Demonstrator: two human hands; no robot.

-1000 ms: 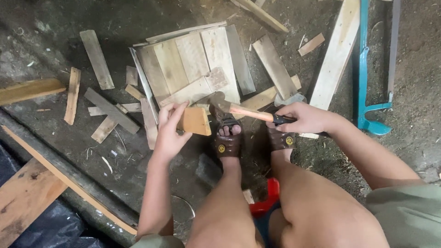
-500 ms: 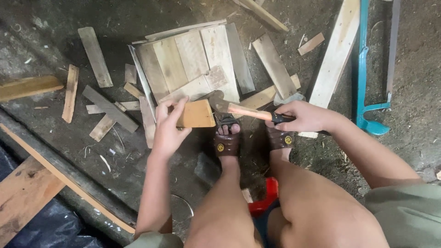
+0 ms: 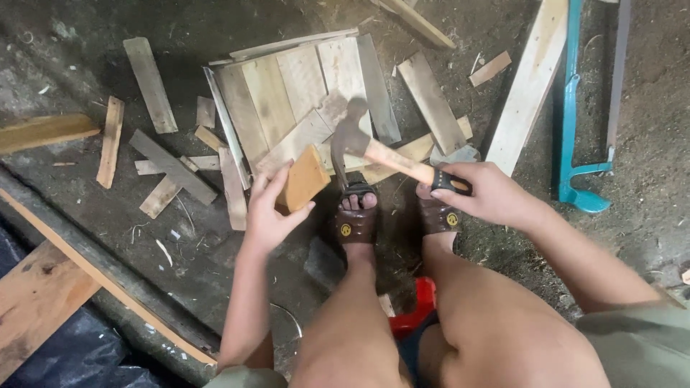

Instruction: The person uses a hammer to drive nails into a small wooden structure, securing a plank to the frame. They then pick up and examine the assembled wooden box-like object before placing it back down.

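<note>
My left hand (image 3: 269, 208) grips a small tan wood block (image 3: 305, 178) and holds it on edge just in front of my sandalled left foot (image 3: 356, 215). My right hand (image 3: 485, 192) is closed on the wooden handle of a hammer (image 3: 374, 147). The hammer's dark head is raised and blurred, above and a little to the right of the block. Under and beyond the block lies a flat panel of pale nailed planks (image 3: 287, 93) on the ground.
Loose wood strips and offcuts (image 3: 169, 162) lie scattered on the dirt floor at the left. A long pale plank (image 3: 532, 79) and a teal-framed saw (image 3: 571, 122) lie at the right. A timber beam (image 3: 93, 266) runs diagonally at lower left. A red stool (image 3: 417, 316) sits beneath my legs.
The hammer head has swung upward, away from the block. My left hand has tilted the block up onto its edge and shifted slightly lower.
</note>
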